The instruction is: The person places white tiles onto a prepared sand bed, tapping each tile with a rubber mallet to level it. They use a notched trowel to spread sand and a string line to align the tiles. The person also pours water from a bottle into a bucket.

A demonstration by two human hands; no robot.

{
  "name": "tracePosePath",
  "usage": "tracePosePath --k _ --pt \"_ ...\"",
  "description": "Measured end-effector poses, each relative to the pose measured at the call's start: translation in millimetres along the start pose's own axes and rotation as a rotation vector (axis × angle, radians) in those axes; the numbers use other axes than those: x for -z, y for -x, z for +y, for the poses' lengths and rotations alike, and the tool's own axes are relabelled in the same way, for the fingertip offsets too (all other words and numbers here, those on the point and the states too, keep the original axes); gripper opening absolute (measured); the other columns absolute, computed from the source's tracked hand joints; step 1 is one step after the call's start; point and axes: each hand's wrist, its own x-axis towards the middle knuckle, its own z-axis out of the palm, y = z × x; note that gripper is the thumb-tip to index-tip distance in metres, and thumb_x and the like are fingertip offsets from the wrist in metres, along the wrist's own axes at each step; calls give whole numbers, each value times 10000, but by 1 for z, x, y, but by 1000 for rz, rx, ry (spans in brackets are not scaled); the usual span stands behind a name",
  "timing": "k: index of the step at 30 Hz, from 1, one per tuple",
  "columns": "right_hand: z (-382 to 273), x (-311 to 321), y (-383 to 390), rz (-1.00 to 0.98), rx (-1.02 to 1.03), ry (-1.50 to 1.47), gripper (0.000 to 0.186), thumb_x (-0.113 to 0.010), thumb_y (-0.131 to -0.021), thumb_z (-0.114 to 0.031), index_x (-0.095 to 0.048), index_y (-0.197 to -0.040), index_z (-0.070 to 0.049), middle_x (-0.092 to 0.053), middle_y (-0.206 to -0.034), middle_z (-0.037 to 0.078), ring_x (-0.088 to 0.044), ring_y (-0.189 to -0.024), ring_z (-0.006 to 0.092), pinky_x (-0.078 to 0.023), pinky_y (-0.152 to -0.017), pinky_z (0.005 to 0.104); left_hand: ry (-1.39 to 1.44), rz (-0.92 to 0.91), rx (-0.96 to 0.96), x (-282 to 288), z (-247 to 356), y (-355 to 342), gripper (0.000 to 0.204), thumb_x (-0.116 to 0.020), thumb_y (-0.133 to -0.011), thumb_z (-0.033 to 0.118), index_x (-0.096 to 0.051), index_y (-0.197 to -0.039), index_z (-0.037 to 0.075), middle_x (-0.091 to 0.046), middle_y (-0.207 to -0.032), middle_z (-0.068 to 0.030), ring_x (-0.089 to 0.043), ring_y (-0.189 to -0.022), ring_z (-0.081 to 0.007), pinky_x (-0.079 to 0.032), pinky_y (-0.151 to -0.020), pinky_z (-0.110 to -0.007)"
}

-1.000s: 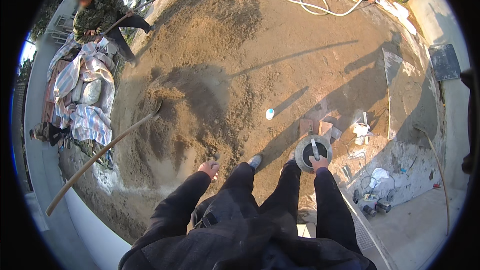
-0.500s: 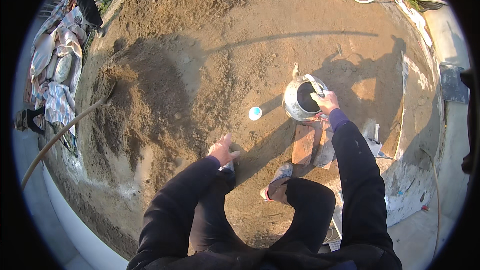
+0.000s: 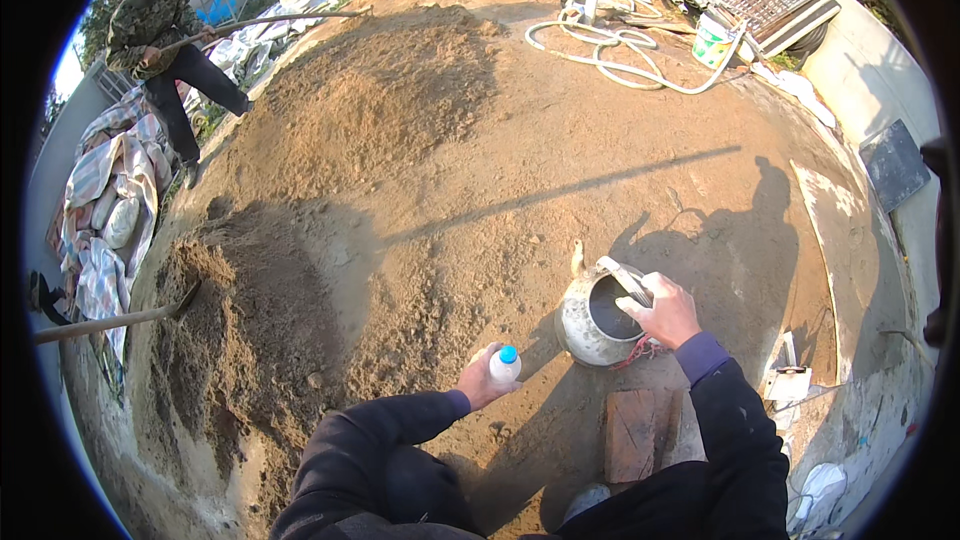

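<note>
A metal kettle (image 3: 583, 325) with a spout and dark open top is gripped by its handle in my right hand (image 3: 668, 311). Its spout points away from me, and red string hangs at its near side. To the left of it, my left hand (image 3: 478, 380) is closed round a small white bottle (image 3: 503, 368) with a blue cap, held upright. Both hands are in front of my knees. A reddish brick (image 3: 630, 435) lies on the ground below the kettle.
Loose soil mounds (image 3: 370, 90) rise at the left and far left. A person (image 3: 158, 40) stands there with a long-handled tool. Another wooden handle (image 3: 110, 321) enters from the left edge. A pale hose (image 3: 640, 65) coils near a white-green bucket (image 3: 712, 40). A low wall (image 3: 870, 70) runs at right.
My left hand has reached forward and taken hold of the white bottle, which stood on the ground. The kettle stays in my right hand. The view has tilted up, bringing the far yard into sight.
</note>
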Motion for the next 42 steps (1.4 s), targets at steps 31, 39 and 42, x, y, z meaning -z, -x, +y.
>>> tracePosePath --k 31,39,42 --pt "-182 77 55 110 753 -273 109 -698 -933 -101 -721 -875 -12 -692 -729 140 -680 -603 284 -514 -552 398 926 -896 -152 122 195 68 550 -828 -814 95 -572 -1295 25 -725 -1144 -138 -723 -1060 -270 -576 -945 -415" --pt "-184 89 62 31 691 -384 192 -751 -919 -188 -702 -1029 -38 -710 -846 145 -714 -798 336 -547 -703 390 562 -719 -229 136 206 68 613 -866 -758 54 -606 -1313 78 -711 -1155 -54 -662 -1092 -176 -523 -1013 -353" --pt "-180 93 58 -58 519 -348 223 -785 -898 -207 -690 -1006 -36 -681 -850 137 -663 -744 328 -524 -738 394 516 -513 -256 131 208 66 635 -867 -736 130 -591 -1307 93 -686 -1105 -25 -635 -1049 -145 -537 -958 -341"
